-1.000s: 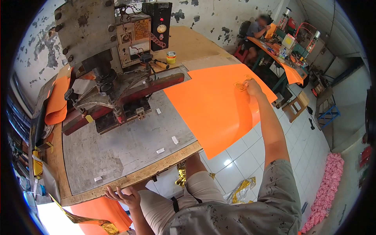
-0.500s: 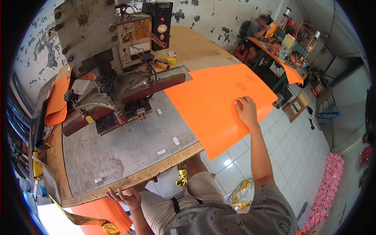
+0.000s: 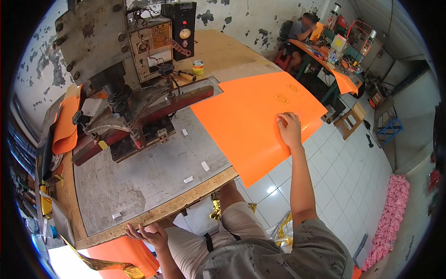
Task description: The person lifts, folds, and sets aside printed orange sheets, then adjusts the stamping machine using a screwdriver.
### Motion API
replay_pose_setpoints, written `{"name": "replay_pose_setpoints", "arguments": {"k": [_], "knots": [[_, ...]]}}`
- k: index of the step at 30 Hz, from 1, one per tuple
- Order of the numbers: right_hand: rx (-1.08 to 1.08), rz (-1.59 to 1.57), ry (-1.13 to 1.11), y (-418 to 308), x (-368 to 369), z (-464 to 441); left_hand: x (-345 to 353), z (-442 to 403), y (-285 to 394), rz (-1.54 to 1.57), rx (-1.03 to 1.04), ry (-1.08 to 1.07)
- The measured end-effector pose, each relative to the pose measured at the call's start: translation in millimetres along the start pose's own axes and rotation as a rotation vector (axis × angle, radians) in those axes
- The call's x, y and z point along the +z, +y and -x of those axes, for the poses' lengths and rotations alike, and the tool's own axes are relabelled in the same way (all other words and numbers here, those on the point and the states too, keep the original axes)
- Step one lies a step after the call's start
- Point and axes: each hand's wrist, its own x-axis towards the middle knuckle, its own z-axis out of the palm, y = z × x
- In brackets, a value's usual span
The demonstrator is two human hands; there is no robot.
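A large orange sheet [image 3: 241, 116] lies over the right part of the worktable and hangs past its edge above the floor. Two small square emblems are printed near its far right side. My right hand [image 3: 290, 130] is on the sheet's right part, fingers bent together with the thumb, and the sheet bends beside it; the fingertips are partly hidden. At the table's front edge, my left hand [image 3: 149, 235] has its fingers apart and holds nothing. Left of the sheet stands a heavy press [image 3: 125, 111] above a grey metal plate [image 3: 158, 181].
White tabs [image 3: 205, 166] are stuck on the plate. A yellow tin [image 3: 198, 67] and a screwdriver [image 3: 186, 75] lie behind. More orange sheets [image 3: 67, 123] rest at the left, others hang below the table. A person [image 3: 302, 35] sits at a far bench.
The view has shifted slightly, so the press and sheet appear a little further left. My right hand stays on the orange sheet, and my left hand remains at the table edge.
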Motion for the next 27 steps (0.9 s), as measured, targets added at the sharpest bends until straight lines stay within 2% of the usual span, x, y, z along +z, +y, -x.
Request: {"name": "replay_pose_setpoints", "arguments": {"k": [27], "knots": [[0.015, 0.013, -0.024, -3, -3, -2, 2, -1, 4, -0.023, -0.023, 0.016]]}}
